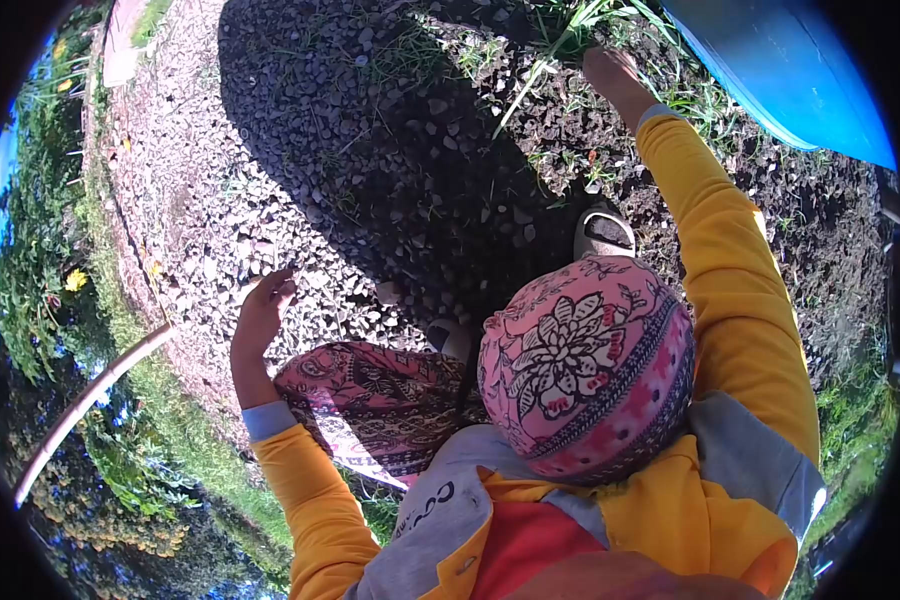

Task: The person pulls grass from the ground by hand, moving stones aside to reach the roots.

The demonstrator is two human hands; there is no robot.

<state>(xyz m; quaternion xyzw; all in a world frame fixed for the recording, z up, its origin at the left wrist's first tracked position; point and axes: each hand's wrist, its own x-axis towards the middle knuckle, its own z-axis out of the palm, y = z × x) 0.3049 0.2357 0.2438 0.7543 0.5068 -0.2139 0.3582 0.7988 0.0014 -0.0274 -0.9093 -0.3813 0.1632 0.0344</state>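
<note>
My right hand (615,78) reaches to the ground at the upper right. Its fingers are closed at a tuft of long green grass (575,35), whose blades stick out beside it; the fingertips are partly hidden. My left hand (261,312) hovers above the gravel (320,235) on the left, beside my patterned knee. Its fingers are loosely bent and somewhat apart, and nothing shows in them.
A blue sheet or container (795,65) borders the dark soil at the upper right. My sandal (605,232) rests on the ground below my right hand. A pale curved pole (90,400) and green plants (45,240) stand at the left.
</note>
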